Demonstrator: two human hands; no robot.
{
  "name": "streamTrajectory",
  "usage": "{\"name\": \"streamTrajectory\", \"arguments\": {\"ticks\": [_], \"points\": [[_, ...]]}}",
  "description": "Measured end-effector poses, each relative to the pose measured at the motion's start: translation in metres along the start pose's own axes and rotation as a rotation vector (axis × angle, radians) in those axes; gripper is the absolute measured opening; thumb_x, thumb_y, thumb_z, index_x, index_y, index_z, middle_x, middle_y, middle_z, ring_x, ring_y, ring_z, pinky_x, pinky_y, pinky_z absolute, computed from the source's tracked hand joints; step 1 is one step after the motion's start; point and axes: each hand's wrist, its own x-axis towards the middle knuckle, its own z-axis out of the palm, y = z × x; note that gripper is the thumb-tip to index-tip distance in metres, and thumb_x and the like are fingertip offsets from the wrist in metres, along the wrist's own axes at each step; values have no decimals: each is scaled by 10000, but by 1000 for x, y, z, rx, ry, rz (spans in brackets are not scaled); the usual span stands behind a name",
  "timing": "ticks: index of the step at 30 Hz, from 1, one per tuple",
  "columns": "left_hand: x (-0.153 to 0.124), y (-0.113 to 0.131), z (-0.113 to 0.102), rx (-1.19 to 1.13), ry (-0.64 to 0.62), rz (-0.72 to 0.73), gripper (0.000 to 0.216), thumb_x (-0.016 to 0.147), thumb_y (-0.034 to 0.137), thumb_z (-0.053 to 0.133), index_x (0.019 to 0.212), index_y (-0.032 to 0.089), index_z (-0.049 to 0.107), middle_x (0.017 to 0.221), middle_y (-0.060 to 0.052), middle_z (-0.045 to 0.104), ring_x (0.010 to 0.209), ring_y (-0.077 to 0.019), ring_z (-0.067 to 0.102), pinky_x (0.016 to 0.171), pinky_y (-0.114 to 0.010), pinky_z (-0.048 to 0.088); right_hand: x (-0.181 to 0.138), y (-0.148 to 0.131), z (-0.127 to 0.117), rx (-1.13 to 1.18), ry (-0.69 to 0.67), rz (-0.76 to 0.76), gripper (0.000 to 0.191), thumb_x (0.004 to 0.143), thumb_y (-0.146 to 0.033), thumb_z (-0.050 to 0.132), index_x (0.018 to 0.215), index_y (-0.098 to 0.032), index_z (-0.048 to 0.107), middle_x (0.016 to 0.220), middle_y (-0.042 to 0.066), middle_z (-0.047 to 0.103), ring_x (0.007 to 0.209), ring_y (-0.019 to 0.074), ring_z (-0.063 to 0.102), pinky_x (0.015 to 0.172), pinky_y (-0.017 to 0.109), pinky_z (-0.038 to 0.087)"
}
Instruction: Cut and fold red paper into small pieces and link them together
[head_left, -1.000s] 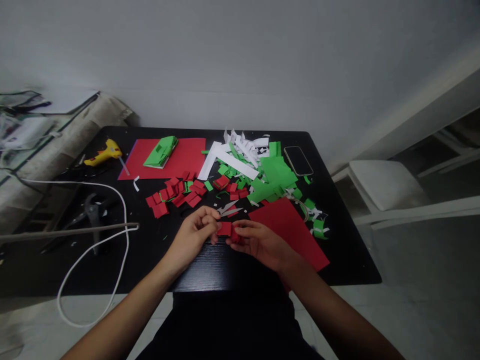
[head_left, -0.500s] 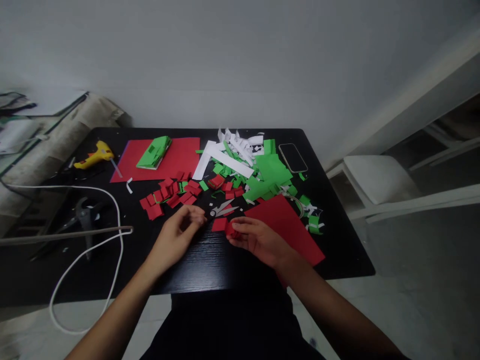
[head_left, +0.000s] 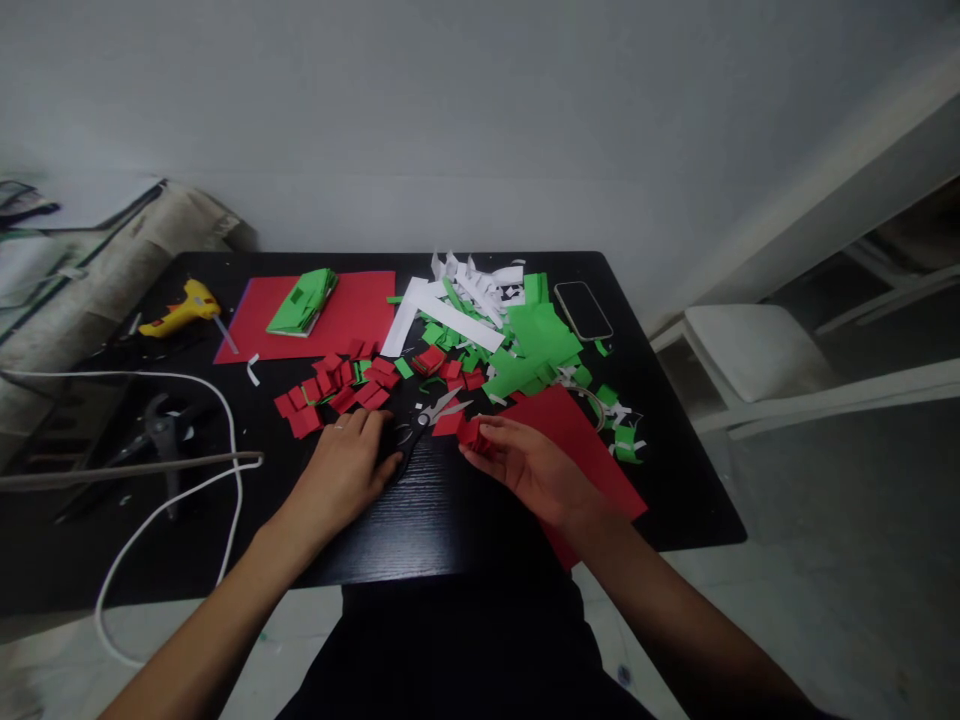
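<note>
My right hand (head_left: 529, 465) pinches a small bundle of red paper pieces (head_left: 471, 434) between thumb and fingers, just above the table. One red piece (head_left: 448, 423) sticks out to its left, by the scissors' blades. My left hand (head_left: 343, 468) rests palm down on the table with thumb and fingers apart. Its fingertips are at the black handles of the scissors (head_left: 421, 420), which lie with blades parted and pointing right. Past the left hand lies a pile of folded red pieces (head_left: 330, 385) with a few green ones. A red paper sheet (head_left: 592, 460) lies partly under my right hand.
Behind are green paper scraps (head_left: 536, 340), white strips (head_left: 469, 325) and a phone (head_left: 583, 310). A green folded paper stack (head_left: 304, 302) sits on another red sheet (head_left: 360, 310). Leftward lie a yellow glue gun (head_left: 184, 308), pliers (head_left: 161, 435) and a white cable (head_left: 236, 480). A white chair (head_left: 750, 350) stands right.
My left hand has lowered from a curled pose to lie flatter beside the scissors, whose black handles now show. The scissors have turned slightly. My right hand has raised and tilted the red pieces slightly.
</note>
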Motion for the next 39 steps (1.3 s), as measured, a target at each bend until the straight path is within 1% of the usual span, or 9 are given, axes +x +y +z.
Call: {"name": "streamTrajectory", "arguments": {"ticks": [6,9,14,19,23,27,31,36,39], "points": [[5,-3,-4,93,-53,-67,471,908,482,634,1158,87,584,1081,-195,659,1025,-376,650,897,-476,521,-2,-1,-4,-37,-13,-19,194,760,-111,795,943,-139,736,856,35,783,819,149,752,871,298,635],[6,2,-9,104,-119,-75,386,922,477,599,1079,125,603,1063,-171,666,1002,-342,668,882,-423,521,-3,-3,-4,-75,-19,-38,233,763,-123,795,981,-149,718,865,41,788,831,164,761,870,322,636],[4,12,-24,72,-240,-127,361,947,512,495,1011,172,597,1068,-139,698,931,-310,707,724,-366,507,-3,-5,-4,-94,12,-42,284,741,-143,833,989,-159,694,881,35,784,841,175,767,837,326,635],[-13,3,-43,-113,-314,-154,410,922,588,492,932,203,633,927,-104,742,792,-280,718,684,-351,490,-3,-8,-4,-68,40,-81,270,717,-160,854,944,-163,709,864,16,767,837,171,758,819,318,632],[-31,-10,-52,-326,-388,-199,421,915,610,502,953,213,636,910,-88,759,759,-263,720,683,-343,505,-5,-13,-1,-115,83,-249,232,718,-164,850,909,-176,718,887,6,747,846,169,739,834,327,620],[-43,-9,-49,-540,-360,-181,377,937,580,499,985,221,604,923,-60,726,775,-221,684,704,-313,523,-5,-16,2,-159,108,-389,210,727,-170,845,895,-186,720,903,3,735,836,166,729,829,318,604],[-49,1,-40,-752,-245,-184,316,874,532,630,908,223,570,828,-17,625,768,-188,613,686,-278,522,-4,-18,4,-140,96,-405,226,743,-183,838,937,-215,727,938,-7,741,855,157,719,858,330,596],[-55,8,-34,-909,-369,-109,344,810,536,682,967,236,623,889,-39,647,806,-222,622,686,-301,527,-4,-16,5,-185,108,-398,220,758,-212,833,958,-227,741,971,0,753,880,165,714,894,349,583],[-57,13,-34,-868,-379,-89,370,808,566,678,982,241,635,916,-41,667,794,-224,619,680,-304,515,-4,-13,6,-262,96,-460,235,781,-215,819,1006,-239,754,980,10,757,867,169,716,879,363,590]]}}
